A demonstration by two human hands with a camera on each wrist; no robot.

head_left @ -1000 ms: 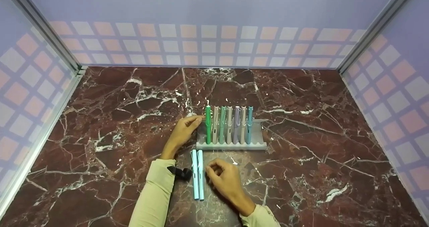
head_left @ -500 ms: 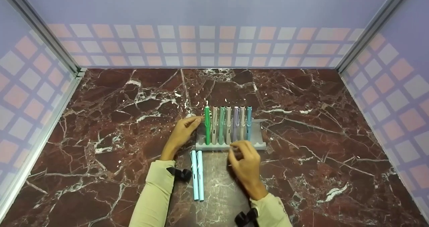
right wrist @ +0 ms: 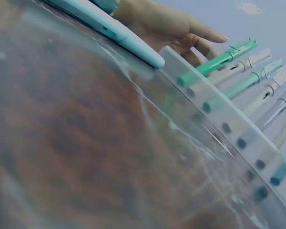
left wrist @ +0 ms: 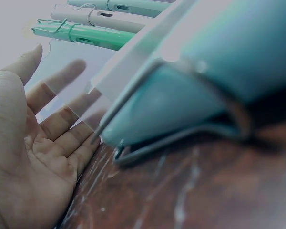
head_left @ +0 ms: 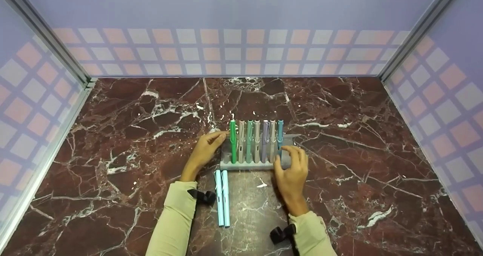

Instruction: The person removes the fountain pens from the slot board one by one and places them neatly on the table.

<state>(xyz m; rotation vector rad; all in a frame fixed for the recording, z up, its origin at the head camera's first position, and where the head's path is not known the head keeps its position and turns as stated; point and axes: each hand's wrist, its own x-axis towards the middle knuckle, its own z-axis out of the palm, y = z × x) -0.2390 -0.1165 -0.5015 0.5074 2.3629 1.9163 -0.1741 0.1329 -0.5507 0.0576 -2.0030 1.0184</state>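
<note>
1. A clear stand (head_left: 245, 166) sat near the middle of the frame, on the dark red table (head_left: 358, 154). A row of seven pens (head_left: 257, 146) stood in it.

2. The right hand (head_left: 294, 169), right of the middle, had its thumb and pointing finger bent close about the low part of the blue pen (head_left: 280, 129), last on the right. I could not tell if they pinched it or just sat beside it.

3. The left hand (head_left: 205, 150) was at the stand's left side, near the bright green pen (head_left: 233, 146). Its fingers were loose, behind the clear plastic, and squeezed nothing.

4. Two light blue pens (head_left: 219, 201) lay side by side below the stand, left of the middle.

5. The pens looked light, stiff and smooth, like hard plastic. I thought one could slip or roll, but would not break easily.

6. The middle of a pen looked like the best place to pinch. The wire clip (left wrist: 128, 98) could snag a finger. The blue pen had a neighbor on just one side.

7. The stand looked thin and light, so it might slide if bumped. Its side edge seemed good to hold.
</note>
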